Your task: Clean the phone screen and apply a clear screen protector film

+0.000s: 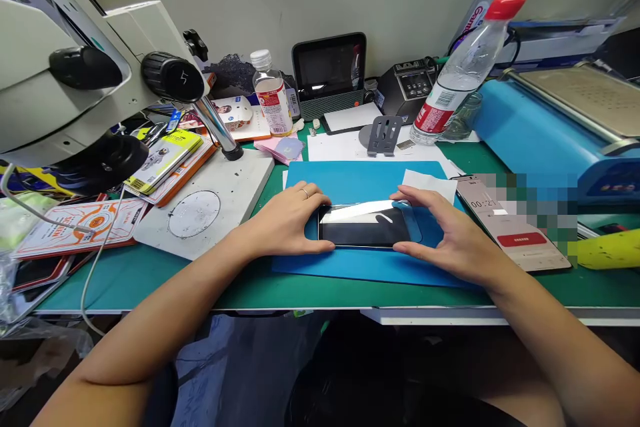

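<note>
Nearest the camera, two bare forearms reach in from five and seven o'clock and meet on a dark phone (pixel 367 225) lying flat on a blue mat (pixel 360 265). The phone's long axis runs from nine to three o'clock, straight across the person's front, so each hand takes one short end. The left hand (pixel 286 221), a ring on one finger, is curled loosely around the nine o'clock end, with the thumb along the near edge and the fingers over the far edge. The right hand (pixel 445 240) cups the three o'clock end the same way, half open, fingertips resting on the glass near the far corner. Both hands touch the phone and neither is nearer than the other; whether either lifts it cannot be told.

Just beyond, at one o'clock, a white wipe (pixel 430 185) lies on the mat. At three o'clock a second phone (pixel 510 227) shows a timer. Farther back, a microscope (pixel 75 80) stands at ten o'clock and a red-capped bottle (pixel 463 73) at one.
</note>
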{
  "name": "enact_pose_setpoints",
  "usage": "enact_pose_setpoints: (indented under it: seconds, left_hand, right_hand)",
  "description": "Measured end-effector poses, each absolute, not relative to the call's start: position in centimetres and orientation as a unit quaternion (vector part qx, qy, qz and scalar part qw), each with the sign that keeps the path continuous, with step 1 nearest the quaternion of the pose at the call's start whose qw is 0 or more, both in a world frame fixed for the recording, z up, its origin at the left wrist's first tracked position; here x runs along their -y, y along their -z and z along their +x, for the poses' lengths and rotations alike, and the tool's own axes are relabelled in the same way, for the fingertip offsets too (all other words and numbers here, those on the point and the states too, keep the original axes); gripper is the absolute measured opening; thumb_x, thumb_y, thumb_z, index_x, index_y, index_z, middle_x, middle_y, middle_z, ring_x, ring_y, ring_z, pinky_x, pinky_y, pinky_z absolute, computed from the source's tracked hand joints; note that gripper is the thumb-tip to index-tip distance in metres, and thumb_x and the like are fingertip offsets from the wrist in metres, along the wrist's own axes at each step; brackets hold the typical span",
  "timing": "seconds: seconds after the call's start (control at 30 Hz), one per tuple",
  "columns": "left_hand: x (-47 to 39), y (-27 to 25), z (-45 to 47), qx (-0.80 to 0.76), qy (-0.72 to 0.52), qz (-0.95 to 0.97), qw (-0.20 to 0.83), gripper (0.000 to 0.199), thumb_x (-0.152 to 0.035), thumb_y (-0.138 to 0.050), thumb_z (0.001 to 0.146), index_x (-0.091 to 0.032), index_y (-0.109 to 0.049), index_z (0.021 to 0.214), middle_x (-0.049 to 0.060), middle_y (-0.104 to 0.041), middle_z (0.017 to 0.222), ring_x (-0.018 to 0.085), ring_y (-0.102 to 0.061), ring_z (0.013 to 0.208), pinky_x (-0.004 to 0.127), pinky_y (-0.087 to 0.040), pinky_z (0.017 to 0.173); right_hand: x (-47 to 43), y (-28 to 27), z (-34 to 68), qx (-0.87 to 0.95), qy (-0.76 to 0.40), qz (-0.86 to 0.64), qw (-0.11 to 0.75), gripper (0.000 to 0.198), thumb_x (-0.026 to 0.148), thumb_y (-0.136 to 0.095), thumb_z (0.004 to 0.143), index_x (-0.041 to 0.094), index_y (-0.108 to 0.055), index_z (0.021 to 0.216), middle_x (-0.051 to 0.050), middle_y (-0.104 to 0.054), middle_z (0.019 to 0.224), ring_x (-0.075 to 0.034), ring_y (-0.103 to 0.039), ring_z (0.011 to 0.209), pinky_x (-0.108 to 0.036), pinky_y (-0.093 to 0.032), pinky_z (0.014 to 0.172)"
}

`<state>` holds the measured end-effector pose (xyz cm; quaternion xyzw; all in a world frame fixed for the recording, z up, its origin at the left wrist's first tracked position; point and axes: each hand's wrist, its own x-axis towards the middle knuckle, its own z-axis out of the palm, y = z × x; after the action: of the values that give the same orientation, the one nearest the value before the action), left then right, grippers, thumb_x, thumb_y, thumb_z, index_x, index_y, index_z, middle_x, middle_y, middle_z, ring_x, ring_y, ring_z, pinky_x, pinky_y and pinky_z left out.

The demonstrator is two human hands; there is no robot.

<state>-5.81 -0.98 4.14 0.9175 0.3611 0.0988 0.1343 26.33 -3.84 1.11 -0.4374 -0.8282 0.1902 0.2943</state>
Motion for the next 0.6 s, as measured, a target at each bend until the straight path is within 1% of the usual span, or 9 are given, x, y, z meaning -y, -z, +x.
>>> enact_pose_setpoints:
  seconds: [0.17, 0.37, 0.47, 0.6]
  left_hand:
    - [0.98, -4.19, -5.88, -0.359, -0.100, 0.918, 0.135, 0.059, -0.058, -0.073, 0.083, -0.016, -0.060, 0.123, 0.013, -0.064, 0.119, 0.031, -0.060, 0.107, 0.046, -0.050, 0.097]
    - [0.90, -4.12, -6.01, -0.364, -0.096, 0.918, 0.126, 0.057, -0.058, -0.073, 0.082, -0.018, -0.061, 0.121, 0.011, -0.065, 0.117, 0.030, -0.060, 0.105, 0.045, -0.051, 0.093]
    - [0.82, -4.04, -6.10, -0.359, -0.098, 0.920, 0.125, 0.056, -0.059, -0.072, 0.083, -0.018, -0.061, 0.120, 0.011, -0.065, 0.116, 0.030, -0.060, 0.105, 0.045, -0.051, 0.093]
    - [0.79, -4.09, -6.18, -0.357, -0.094, 0.920, 0.129, 0.057, -0.059, -0.073, 0.083, -0.018, -0.061, 0.121, 0.011, -0.065, 0.116, 0.030, -0.060, 0.104, 0.044, -0.050, 0.093]
  right_hand:
    - [3.94, -1.32, 26.16, 0.838, -0.173, -0.441, 0.269, 0.081, 0.053, -0.076, 0.086, 0.030, -0.041, 0.155, -0.012, -0.065, 0.140, -0.036, -0.061, 0.131, -0.058, -0.051, 0.111]
    - [4.11, -1.46, 26.45, 0.838, -0.167, -0.458, 0.246, 0.080, 0.052, -0.072, 0.088, 0.030, -0.039, 0.158, -0.012, -0.064, 0.142, -0.037, -0.061, 0.131, -0.059, -0.051, 0.109]
    - [4.09, -1.37, 26.56, 0.839, -0.162, -0.463, 0.238, 0.079, 0.053, -0.072, 0.088, 0.029, -0.041, 0.157, -0.012, -0.066, 0.141, -0.038, -0.063, 0.129, -0.059, -0.052, 0.108]
    - [4.02, -1.25, 26.59, 0.843, -0.159, -0.460, 0.231, 0.078, 0.055, -0.071, 0.088, 0.027, -0.044, 0.155, -0.014, -0.064, 0.144, -0.039, -0.061, 0.131, -0.060, -0.053, 0.107]
